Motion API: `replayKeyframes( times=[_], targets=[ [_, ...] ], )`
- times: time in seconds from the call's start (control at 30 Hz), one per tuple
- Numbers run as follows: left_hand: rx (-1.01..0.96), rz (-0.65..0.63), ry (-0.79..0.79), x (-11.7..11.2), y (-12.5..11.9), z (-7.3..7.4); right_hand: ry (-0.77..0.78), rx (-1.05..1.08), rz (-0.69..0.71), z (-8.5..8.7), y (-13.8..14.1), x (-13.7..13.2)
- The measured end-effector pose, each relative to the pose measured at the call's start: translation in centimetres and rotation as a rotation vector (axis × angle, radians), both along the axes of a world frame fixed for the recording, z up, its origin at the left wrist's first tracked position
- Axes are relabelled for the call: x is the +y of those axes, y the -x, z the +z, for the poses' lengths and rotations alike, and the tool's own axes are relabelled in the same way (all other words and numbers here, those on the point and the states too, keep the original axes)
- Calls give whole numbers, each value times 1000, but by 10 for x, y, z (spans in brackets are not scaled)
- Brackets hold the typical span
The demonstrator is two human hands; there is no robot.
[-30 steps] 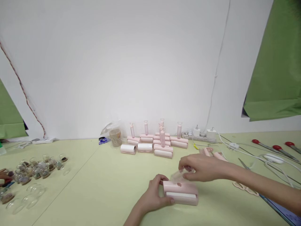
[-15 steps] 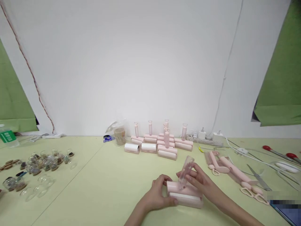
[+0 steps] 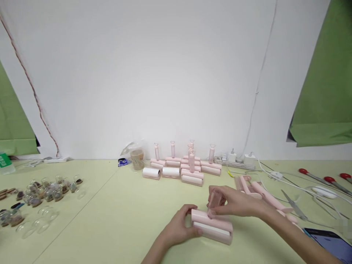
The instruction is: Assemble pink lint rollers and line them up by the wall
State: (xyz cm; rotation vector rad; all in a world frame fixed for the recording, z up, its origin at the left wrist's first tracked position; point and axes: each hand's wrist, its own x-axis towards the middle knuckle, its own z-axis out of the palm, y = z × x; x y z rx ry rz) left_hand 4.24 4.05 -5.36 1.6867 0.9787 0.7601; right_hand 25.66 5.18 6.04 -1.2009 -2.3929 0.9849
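Note:
A pink lint roller [image 3: 213,230] with a white roll showing through its slot lies slightly slanted on the table in front of me. My left hand [image 3: 178,226] grips its left end, thumb at the front and fingers behind. Rising from the middle of its top is a short clear pinkish handle [image 3: 215,200]. My right hand [image 3: 233,201] is closed around this handle from the right, its fingers covering part of it. The handle's lower end meets the roller's top; whether it is fixed there I cannot tell.
Several pink lint rollers [image 3: 192,178] with upright handles stand by the wall, beside a cup [image 3: 136,160]. Right are loose pink parts [image 3: 271,196], scissors [image 3: 294,205], cables and a phone [image 3: 330,244]. Small glass domes [image 3: 55,190] cover the left side.
My right hand has shifted from pinching the handle's lower part to wrapping higher over it, palm turned down. My left hand keeps its hold on the roller. The view has shifted slightly.

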Motion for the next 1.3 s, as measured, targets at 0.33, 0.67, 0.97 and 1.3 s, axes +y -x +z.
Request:
replayKeyframes(
  times=[0.33, 0.67, 0.97, 1.3],
  targets=[
    [-47, -34, 7, 0, 1, 4, -1, -26, 79, -9, 7, 6],
    [146, 156, -35, -21, 15, 17, -516, -249, -325, -30, -88, 37],
    [-348, -30, -114, 8, -43, 70, -787, -467, -332, -88, -111, 59],
    [-395, -54, 109, 15, -68, 46, -630, -369, -368, -70, -92, 51]
  ],
)
